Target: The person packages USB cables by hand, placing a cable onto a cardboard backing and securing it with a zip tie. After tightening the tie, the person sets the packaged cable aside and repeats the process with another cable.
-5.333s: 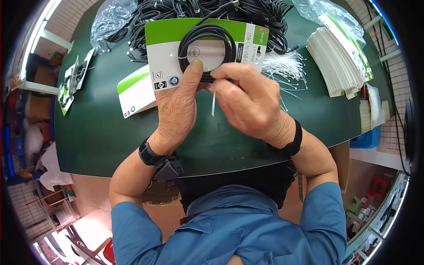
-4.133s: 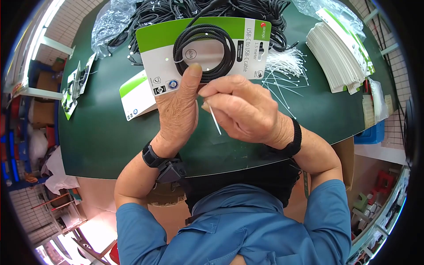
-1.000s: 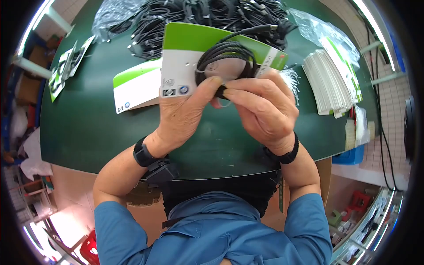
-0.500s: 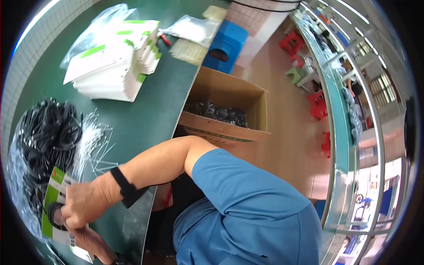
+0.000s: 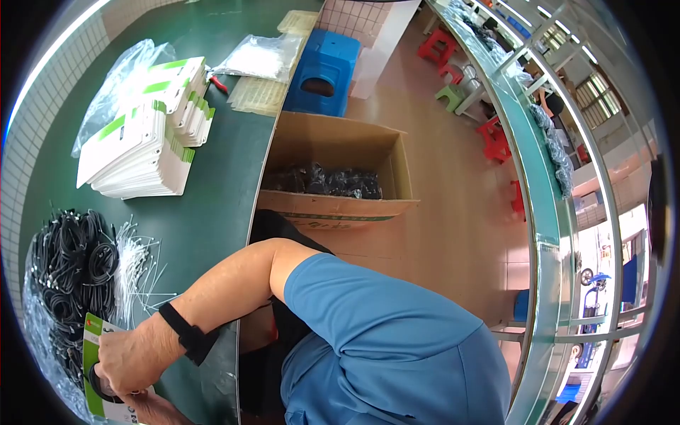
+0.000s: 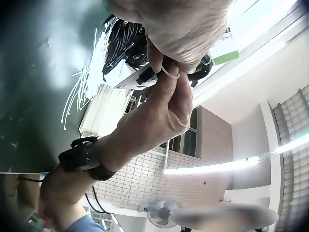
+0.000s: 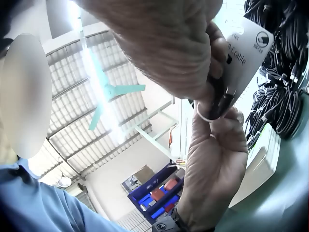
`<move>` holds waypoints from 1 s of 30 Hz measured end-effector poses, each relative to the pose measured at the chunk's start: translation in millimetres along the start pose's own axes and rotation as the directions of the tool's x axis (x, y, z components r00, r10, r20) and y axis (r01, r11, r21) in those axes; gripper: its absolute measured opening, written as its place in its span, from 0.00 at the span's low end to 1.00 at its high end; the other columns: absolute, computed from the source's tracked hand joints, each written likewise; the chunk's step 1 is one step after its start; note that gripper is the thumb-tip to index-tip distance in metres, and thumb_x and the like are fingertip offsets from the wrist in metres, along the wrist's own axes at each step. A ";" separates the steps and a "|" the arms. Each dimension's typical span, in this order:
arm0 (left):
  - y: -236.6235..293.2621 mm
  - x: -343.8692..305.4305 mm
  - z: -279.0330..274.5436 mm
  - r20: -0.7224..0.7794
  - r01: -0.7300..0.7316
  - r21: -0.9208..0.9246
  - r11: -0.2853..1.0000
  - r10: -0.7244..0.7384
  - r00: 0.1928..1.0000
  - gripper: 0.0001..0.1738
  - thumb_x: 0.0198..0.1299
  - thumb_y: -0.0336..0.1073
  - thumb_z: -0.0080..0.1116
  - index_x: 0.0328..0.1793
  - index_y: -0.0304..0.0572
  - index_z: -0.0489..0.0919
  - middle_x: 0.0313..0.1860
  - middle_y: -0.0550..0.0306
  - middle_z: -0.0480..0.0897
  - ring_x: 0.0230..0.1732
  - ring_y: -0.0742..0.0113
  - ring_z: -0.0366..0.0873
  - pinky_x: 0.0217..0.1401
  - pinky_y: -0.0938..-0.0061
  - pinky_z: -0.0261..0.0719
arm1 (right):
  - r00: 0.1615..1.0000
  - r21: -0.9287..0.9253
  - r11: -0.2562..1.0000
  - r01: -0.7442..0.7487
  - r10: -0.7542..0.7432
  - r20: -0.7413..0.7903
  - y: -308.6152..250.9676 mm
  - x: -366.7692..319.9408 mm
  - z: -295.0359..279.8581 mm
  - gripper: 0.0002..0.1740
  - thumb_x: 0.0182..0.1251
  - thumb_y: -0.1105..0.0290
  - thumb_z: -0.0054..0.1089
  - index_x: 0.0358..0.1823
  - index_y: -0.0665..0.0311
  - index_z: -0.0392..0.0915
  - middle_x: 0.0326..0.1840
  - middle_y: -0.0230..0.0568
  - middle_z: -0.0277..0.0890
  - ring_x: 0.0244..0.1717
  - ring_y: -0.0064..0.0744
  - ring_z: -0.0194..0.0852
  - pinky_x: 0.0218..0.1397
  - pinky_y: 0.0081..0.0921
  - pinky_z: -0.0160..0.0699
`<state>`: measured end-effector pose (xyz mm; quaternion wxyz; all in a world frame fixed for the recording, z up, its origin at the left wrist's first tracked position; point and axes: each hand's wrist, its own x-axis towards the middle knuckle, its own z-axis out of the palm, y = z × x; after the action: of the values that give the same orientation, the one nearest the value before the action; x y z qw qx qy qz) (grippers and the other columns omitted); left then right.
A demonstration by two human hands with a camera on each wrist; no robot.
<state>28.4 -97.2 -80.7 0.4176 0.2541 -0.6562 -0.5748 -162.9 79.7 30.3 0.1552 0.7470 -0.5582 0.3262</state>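
A green-and-white USB-C cable card (image 5: 93, 329) with a coiled black cable (image 5: 97, 382) on it lies between my hands at the lower left of the head view. My left hand (image 5: 157, 409), mostly hidden behind the right there, holds the card and cable. Curled over the coil, my right hand (image 5: 133, 360) pinches at a thin white cable tie (image 6: 170, 73), seen as a small loop in the left wrist view. The right wrist view shows this loop around the black cable (image 7: 223, 99), beside a metal plug, with my left fingers right below.
A heap of black cables (image 5: 71, 262) and loose white cable ties (image 5: 131, 265) lie beyond the hands. Stacked cards (image 5: 138, 152), a bag (image 5: 262, 57) and red-handled tool (image 5: 218, 84) are farther along. An open carton (image 5: 340, 142) and blue stool (image 5: 324, 67) stand beside the table.
The head view has swung far to the right, bringing the carton and aisle into sight. Both hands stay together at the card; the right now works at the tie by the cable.
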 end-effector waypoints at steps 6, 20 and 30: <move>8.3 8.0 -1.7 -0.145 0.084 0.054 0.995 -0.076 0.986 0.22 0.80 0.43 0.59 0.69 0.33 0.77 0.57 0.62 0.81 0.49 0.74 0.75 0.50 0.76 0.76 | 0.906 0.782 0.581 0.225 0.172 -0.388 56.9 14.3 -11.6 0.03 0.55 0.69 0.75 0.31 0.57 0.92 0.33 0.41 0.90 0.31 0.32 0.88 0.32 0.29 0.83; -0.1 -2.9 -23.1 0.096 -0.103 0.413 0.905 0.069 0.993 0.15 0.72 0.36 0.61 0.59 0.36 0.82 0.47 0.55 0.86 0.37 0.72 0.78 0.34 0.78 0.72 | 0.908 0.831 -0.367 -0.417 -0.134 0.397 75.4 -6.8 64.8 0.13 0.64 0.69 0.75 0.44 0.71 0.88 0.38 0.38 0.88 0.34 0.28 0.84 0.44 0.32 0.85; 43.4 -25.8 25.4 0.032 -0.073 0.373 0.925 0.066 0.997 0.13 0.71 0.35 0.59 0.57 0.38 0.84 0.52 0.55 0.86 0.44 0.68 0.82 0.38 0.77 0.76 | 0.880 0.816 -0.337 -0.469 -0.097 0.466 66.5 -8.9 59.2 0.11 0.69 0.69 0.69 0.44 0.72 0.87 0.39 0.40 0.89 0.35 0.33 0.85 0.43 0.34 0.84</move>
<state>26.9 -53.3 -45.1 0.3754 0.2999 -0.7662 -0.4266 -207.9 29.0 -28.2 -0.6665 0.4963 -0.1995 0.5193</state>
